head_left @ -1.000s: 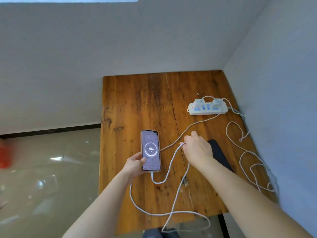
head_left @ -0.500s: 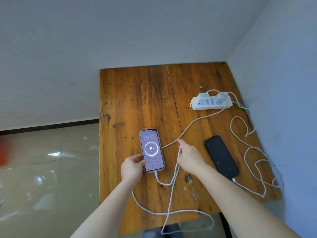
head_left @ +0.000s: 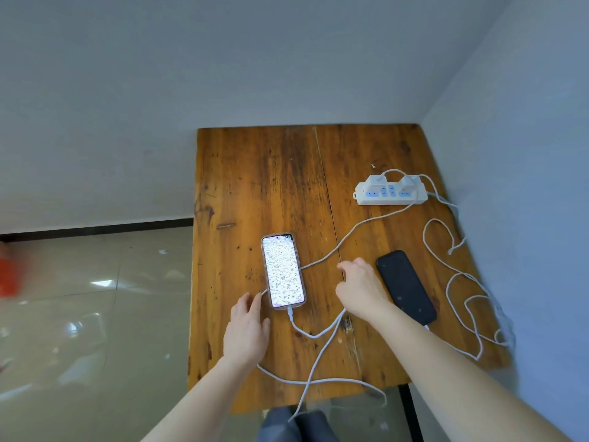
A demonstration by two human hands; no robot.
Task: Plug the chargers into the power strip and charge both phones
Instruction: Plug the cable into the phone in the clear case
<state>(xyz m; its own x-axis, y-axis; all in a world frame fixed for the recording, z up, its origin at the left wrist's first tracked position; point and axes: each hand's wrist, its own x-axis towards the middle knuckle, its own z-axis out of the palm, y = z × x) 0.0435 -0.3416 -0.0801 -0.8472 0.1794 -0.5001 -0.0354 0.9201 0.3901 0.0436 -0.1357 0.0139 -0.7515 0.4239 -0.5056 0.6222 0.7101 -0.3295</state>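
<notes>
The wooden table (head_left: 255,173) is bare along its left edge and across its far half, leaving open room there. The left hand (head_left: 247,330) lies released, fingers spread, just beside the near left corner of the lit phone (head_left: 283,271). The right hand (head_left: 358,290), loosely curled, grasps nothing and hovers over a white cable (head_left: 318,334) between the two phones. The dark phone (head_left: 405,286) lies right of it. Two chargers sit in one power strip (head_left: 391,194) at far right, near the wall; two cables sprawl, one looping off the near edge.

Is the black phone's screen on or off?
Off: the black phone lies face up with a dark screen, unlike the lit phone left of it.
</notes>
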